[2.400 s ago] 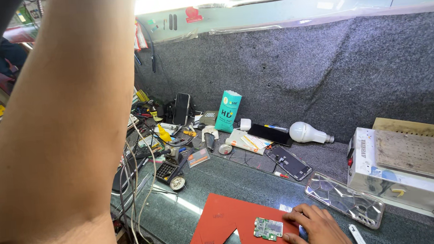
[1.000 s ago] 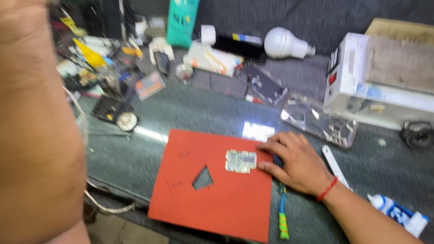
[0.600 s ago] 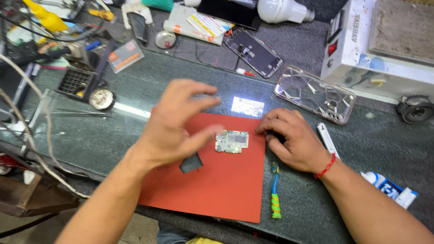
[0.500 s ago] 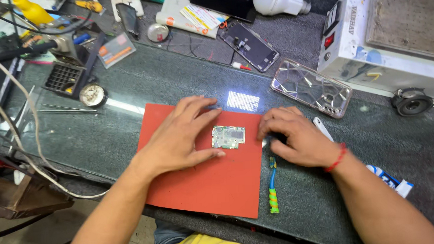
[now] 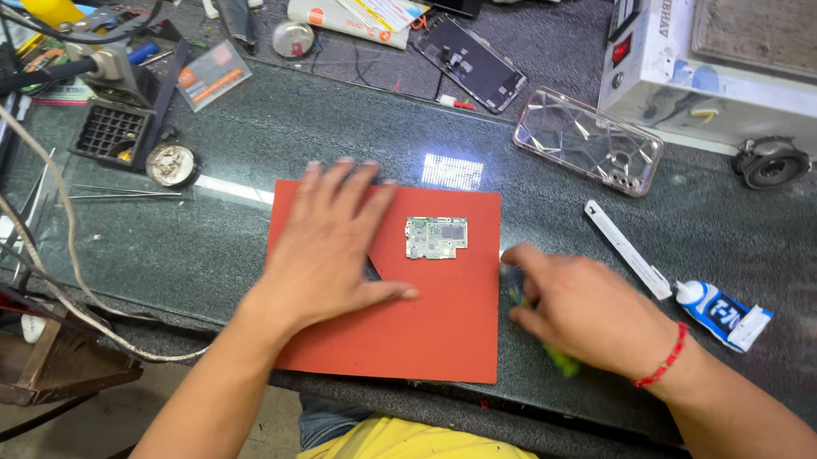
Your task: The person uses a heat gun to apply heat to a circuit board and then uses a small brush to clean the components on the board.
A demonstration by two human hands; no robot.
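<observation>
Nearest the camera, the right hand (image 5: 585,309) sits just off the right edge of the red mat (image 5: 405,337), fingers curled together over a green-handled tool (image 5: 557,360) that pokes out from under the palm; most of the tool is hidden, so how it is gripped cannot be told. The left hand (image 5: 330,248) lies flat on the mat's left half, palm down, fingers spread apart and empty, the thumb pointing right.

Between the two hands sits the small circuit board (image 5: 436,236), flat on the mat, touched by neither. Its long axis runs left to right across the mat. It lies just up and right of the left thumb, and up and left of the right hand's fingertips. Both hands are near; the left thumb looks slightly the closer.

The mat rests on a dark, polished table (image 5: 223,239), which throws back a bright patch of lamp light just beyond the mat's far edge. To the right lie a white strip tool (image 5: 626,249) and a blue-and-white glue tube (image 5: 725,313). Farther off: a clear phone case (image 5: 588,140), a dismantled phone (image 5: 471,62), a white boxy machine (image 5: 734,45), and at far left a clutter of cables and tools.
</observation>
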